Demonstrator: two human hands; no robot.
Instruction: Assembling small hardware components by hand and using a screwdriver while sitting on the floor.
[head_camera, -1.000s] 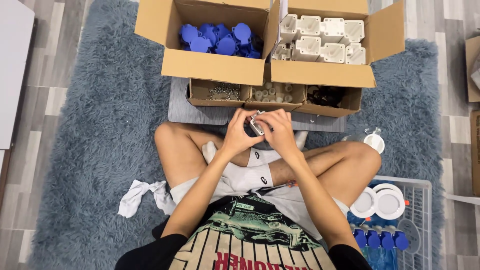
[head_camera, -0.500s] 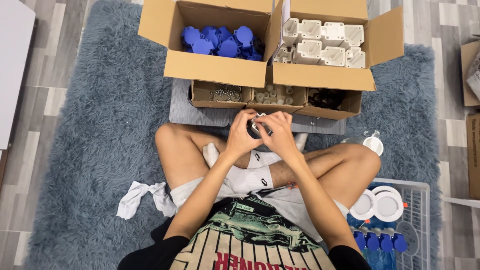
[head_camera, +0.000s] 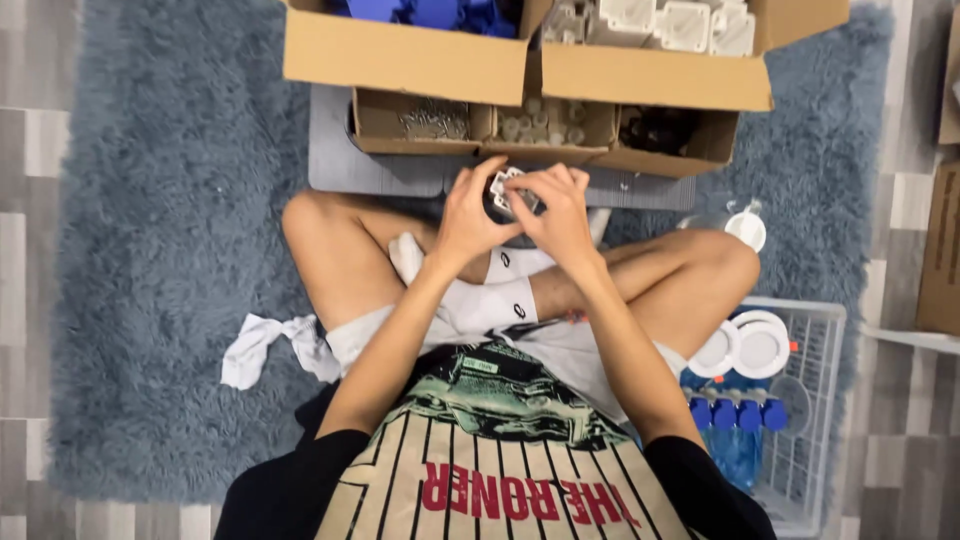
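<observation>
I sit cross-legged on a shaggy blue-grey rug (head_camera: 160, 250). Both hands meet above my shins. My left hand (head_camera: 468, 215) and my right hand (head_camera: 558, 215) are closed together around a small white and dark part (head_camera: 505, 190), mostly hidden by my fingers. Just beyond the hands lie a grey board (head_camera: 340, 165) and three small open cardboard boxes (head_camera: 530, 125) with small hardware in them.
Two large open cardboard boxes stand at the top, one with blue parts (head_camera: 430, 12), one with white parts (head_camera: 660, 20). A white wire basket (head_camera: 815, 400) at my right holds white round discs and blue-capped pieces. A white rag (head_camera: 262, 345) lies by my left thigh.
The view has tilted down, so the boxes sit higher in frame. My hands stay together on the small part, shifting their grip slightly.
</observation>
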